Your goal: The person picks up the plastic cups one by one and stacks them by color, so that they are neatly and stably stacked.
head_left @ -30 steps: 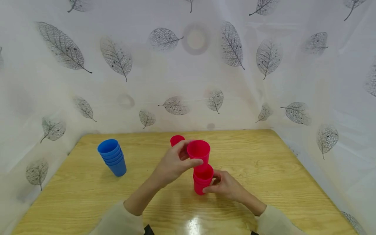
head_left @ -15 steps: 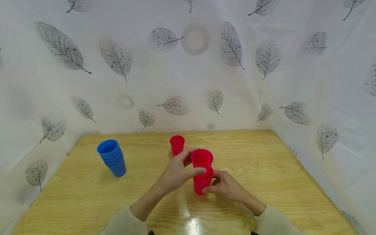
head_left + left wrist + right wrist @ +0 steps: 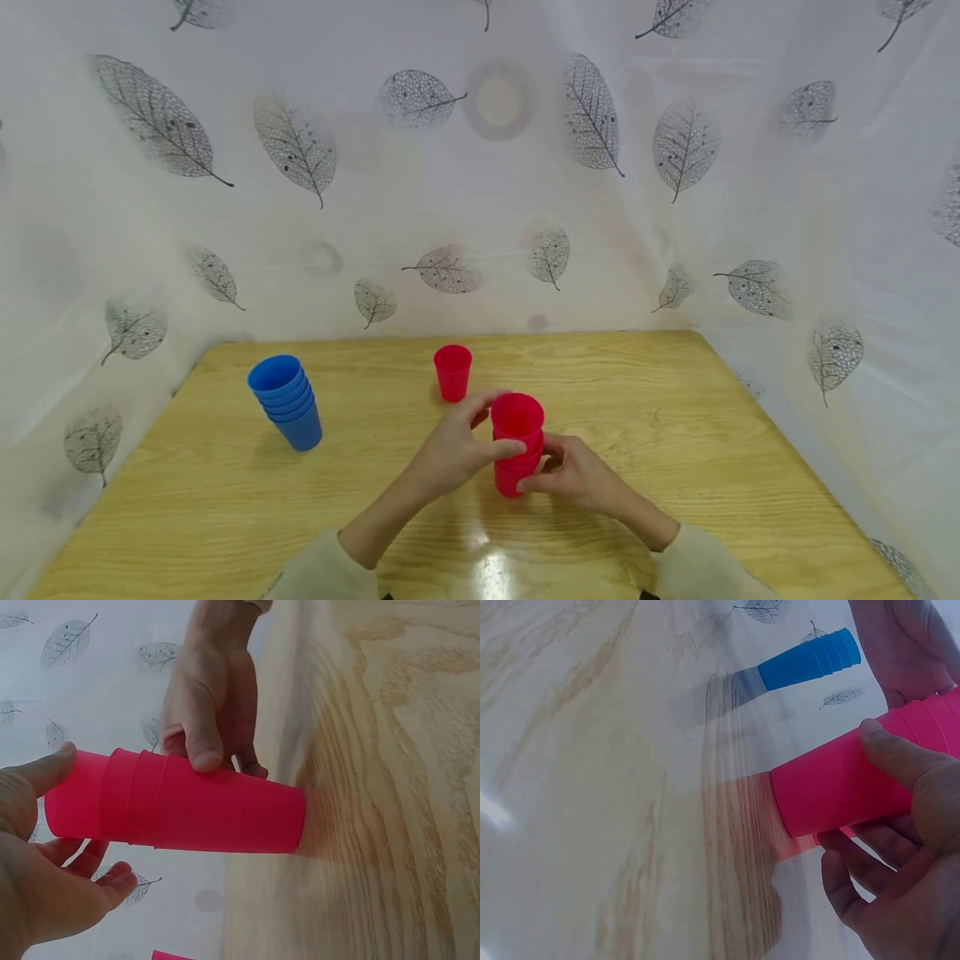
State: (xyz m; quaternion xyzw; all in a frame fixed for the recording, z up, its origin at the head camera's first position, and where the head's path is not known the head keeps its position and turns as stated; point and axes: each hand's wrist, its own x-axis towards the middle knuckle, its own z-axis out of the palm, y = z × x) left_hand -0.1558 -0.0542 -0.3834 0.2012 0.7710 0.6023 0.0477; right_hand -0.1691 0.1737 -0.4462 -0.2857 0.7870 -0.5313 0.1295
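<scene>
A stack of red plastic cups (image 3: pixel 510 482) stands upright on the wooden table, rims up. The top red cup (image 3: pixel 517 415) sits partly down inside the ones below. My left hand (image 3: pixel 456 454) grips this top cup near its rim, thumb on the near side; in the left wrist view the thumb and fingers hold it from opposite sides. Lower down, my right hand (image 3: pixel 573 477) holds the bottom of the stack between thumb and fingers, as the right wrist view also shows. One more red cup (image 3: pixel 453 373) stands alone behind the left hand.
A leaning-looking stack of several nested blue cups (image 3: pixel 288 404) stands at the left of the wooden table (image 3: pixel 675 417). A pale curtain (image 3: pixel 480 183) with leaf prints surrounds the table's back and sides.
My left hand has moved down and slightly right, lowering the top red cup into the stack. The lone red cup behind has come into fuller view. My right hand has stayed put.
</scene>
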